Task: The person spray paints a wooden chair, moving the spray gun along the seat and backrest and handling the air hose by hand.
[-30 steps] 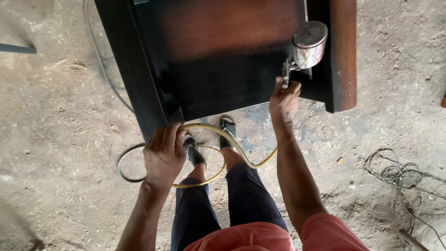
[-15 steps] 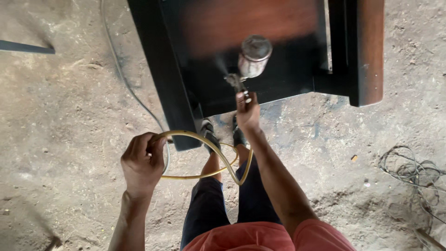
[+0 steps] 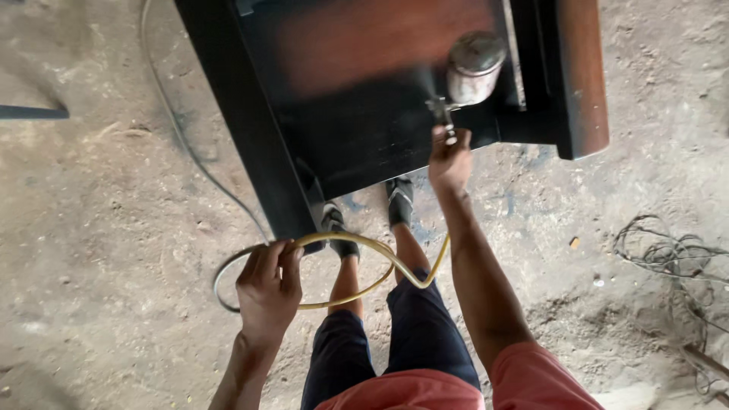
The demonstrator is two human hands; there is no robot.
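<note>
**Spray gun held over a dark wooden panel, hose gathered in the other hand**

The right hand [image 3: 449,161] is gripping the handle of a spray gun [image 3: 465,80], its fingers wrapping tightly around the grip. The gun is carrying a rounded, dull metal cup with a flat lid, and it is hanging just above the wooden panel [image 3: 364,91]. A faint mist is showing at the nozzle. The panel is flat and rectangular, with a reddish-brown centre shading into glossy near-black edges and a dark frame along its left side. The left hand [image 3: 267,292] is closing around a loop of smooth yellow rubber hose [image 3: 357,247], which is curving across the person's shins and up toward the right forearm. A thinner dark section of hose is trailing over the floor [image 3: 99,228], a rough, dusty, grey earthen surface. A tangle of thin wire [image 3: 668,254] is lying well apart, to the right. Two dark shoes are standing just beside the panel's lower edge.
</note>
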